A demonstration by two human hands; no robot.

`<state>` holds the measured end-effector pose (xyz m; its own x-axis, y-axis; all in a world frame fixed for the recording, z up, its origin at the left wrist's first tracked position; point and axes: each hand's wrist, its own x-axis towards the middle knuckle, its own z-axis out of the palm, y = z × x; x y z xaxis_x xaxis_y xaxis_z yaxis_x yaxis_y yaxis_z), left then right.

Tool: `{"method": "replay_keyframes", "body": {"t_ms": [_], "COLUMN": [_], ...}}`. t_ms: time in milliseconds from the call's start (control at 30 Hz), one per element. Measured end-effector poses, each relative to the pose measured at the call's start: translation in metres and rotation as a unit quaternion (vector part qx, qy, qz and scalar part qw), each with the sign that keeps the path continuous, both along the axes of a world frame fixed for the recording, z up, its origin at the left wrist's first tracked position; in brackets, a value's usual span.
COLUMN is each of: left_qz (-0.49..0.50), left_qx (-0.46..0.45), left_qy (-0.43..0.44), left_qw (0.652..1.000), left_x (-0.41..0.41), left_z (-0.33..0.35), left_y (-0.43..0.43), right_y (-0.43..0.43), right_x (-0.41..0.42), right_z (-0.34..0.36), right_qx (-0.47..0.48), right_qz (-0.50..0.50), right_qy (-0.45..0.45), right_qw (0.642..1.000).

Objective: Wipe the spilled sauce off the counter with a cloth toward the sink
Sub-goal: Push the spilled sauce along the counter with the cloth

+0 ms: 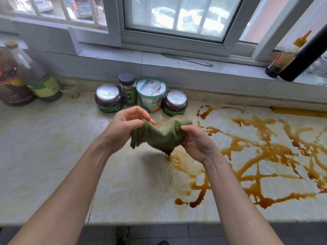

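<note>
Now mid-task: cloth (160,134) held up off the worktop (44,152), stretched between both hands near frame centre, lowest corner dark and wet, hanging just above the smear at 6 o'clock from it. Left hand (123,127) closed on the cloth's left edge, thumb and fingers pinching; right hand (196,143) closed on the right edge, fingers curled under the bunched fabric. Sauce (261,156) spread in brown trails across the worktop from 3 to 5 o'clock of the cloth, mostly unwiped; a paler smeared patch directly below the cloth. Jars (108,99) and a tub (150,94) lined up at 12 o'clock, close behind the hands; bottles (31,80) at 10 o'clock. Sink not in view, so wipe direction cannot be told.

Likely refolding or turning the cloth to a cleaner face between strokes. Next: lay it flat at the spill's far edge, press, and drag in one direction; probably several passes needed, with care not to push sauce over the front edge.
</note>
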<state>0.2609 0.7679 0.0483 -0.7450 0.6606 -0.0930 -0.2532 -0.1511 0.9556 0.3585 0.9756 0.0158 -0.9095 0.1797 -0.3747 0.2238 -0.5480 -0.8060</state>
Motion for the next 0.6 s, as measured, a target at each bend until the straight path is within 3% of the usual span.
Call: {"method": "replay_keyframes", "body": {"t_ms": [100, 167, 233, 333, 467, 533, 600], "left_qz": [-0.111, -0.147, -0.116, -0.062, -0.026, -0.025, -0.055], "left_qx": [-0.085, -0.141, -0.228, -0.434, -0.551, -0.577, -0.577], "left_qy": [0.062, 0.045, 0.046, 0.139, 0.256, 0.292, 0.286], "left_qw": [0.988, 0.978, 0.966, 0.888, 0.794, 0.763, 0.763], "left_x": [0.0, 0.005, 0.012, 0.028, 0.048, 0.052, 0.05], "left_z": [0.011, 0.0, -0.028, -0.076, -0.105, -0.102, -0.095], "left_y": [-0.009, -0.013, -0.012, -0.009, -0.003, 0.001, 0.0], "right_y": [-0.002, -0.005, -0.011, -0.016, -0.035, -0.043, -0.04], "right_x": [0.009, 0.019, 0.03, 0.043, 0.037, 0.033, 0.038], "right_z": [-0.005, -0.019, -0.036, -0.058, -0.071, -0.069, -0.059], "right_qx": [0.013, 0.093, 0.245, 0.441, 0.529, 0.521, 0.458], "right_qz": [0.048, 0.041, 0.081, 0.129, 0.078, 0.06, 0.052], "right_qy": [-0.022, -0.099, -0.186, -0.245, -0.268, -0.227, -0.194], "right_qw": [0.999, 0.99, 0.948, 0.854, 0.801, 0.821, 0.866]}}
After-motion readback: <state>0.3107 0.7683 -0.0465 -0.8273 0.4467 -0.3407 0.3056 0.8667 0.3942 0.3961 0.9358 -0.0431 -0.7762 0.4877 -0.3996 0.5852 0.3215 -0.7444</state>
